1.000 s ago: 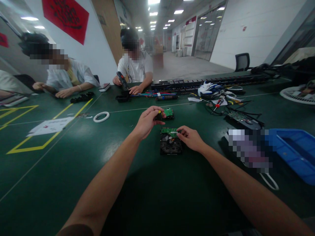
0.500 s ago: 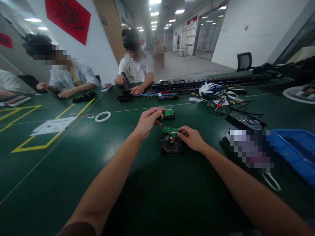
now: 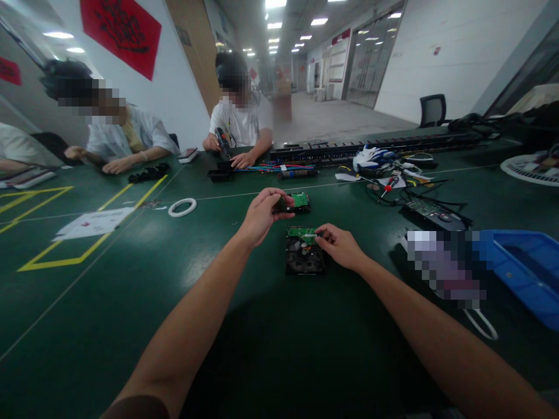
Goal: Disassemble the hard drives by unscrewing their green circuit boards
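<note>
An open hard drive (image 3: 305, 263) lies flat before me, a green circuit board (image 3: 297, 232) across its far end. Thumb and fingers of my right hand (image 3: 341, 247) pinch at the board's right end, beside a pale strip. My left hand (image 3: 264, 214) hovers beyond the drive's left corner, its fingers curled toward the thumb. Something dark shows between them, too unclear to name. Just right of those fingertips sits a second, smaller drive (image 3: 300, 201) with a green board on top, its left side partly hidden by my left hand.
To the right are a blue tray (image 3: 519, 262), a blurred-out flat item (image 3: 445, 270), another drive with a board (image 3: 437, 212), a red screwdriver (image 3: 388, 187) and gloves (image 3: 373, 157). A white ring (image 3: 182, 207) lies left. Across the table a person (image 3: 242, 116) holds a power driver (image 3: 222, 141).
My left hand has shifted slightly, its fingers now more curled and lower beside the smaller drive. My right hand has stayed at the board's end.
</note>
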A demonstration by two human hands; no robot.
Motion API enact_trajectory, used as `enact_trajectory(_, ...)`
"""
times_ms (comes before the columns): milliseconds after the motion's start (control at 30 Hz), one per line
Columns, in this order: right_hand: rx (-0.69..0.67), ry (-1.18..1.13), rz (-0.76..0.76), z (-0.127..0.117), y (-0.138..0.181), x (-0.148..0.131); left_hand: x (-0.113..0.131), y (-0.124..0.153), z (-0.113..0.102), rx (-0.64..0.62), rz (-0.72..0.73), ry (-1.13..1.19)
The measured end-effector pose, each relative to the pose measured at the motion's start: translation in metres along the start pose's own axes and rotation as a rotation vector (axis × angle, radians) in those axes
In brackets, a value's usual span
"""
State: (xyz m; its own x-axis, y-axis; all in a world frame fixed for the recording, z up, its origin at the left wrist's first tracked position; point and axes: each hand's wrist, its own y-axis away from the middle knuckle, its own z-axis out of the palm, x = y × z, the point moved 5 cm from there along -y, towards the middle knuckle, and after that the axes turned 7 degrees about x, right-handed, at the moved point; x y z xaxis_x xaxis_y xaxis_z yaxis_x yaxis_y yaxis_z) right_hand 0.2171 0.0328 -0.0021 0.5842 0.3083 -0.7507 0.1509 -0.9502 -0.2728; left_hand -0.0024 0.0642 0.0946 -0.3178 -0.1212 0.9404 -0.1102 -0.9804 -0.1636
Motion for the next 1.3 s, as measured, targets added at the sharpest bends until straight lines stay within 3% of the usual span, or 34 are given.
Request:
enact_trajectory(467, -0.004, -0.001, 0.001, -0.0014, 0.0008, -0.0048, 0.0031, 0.0004, -0.0015, -0.002, 0.1, -0.158)
enact_trajectory(933, 0.001, 0.012, -0.003, -0.0006, 0.0005, -0.0025, -0.0019, -0.0002, 0.0007, -0.035, 0.042, -0.047)
enact_trajectory(1300, -0.006, 0.004, 0.004, 0.0003, 0.0008, 0.0001, 0.002, -0.0006, -0.0011, 0.001, 0.129, -0.211)
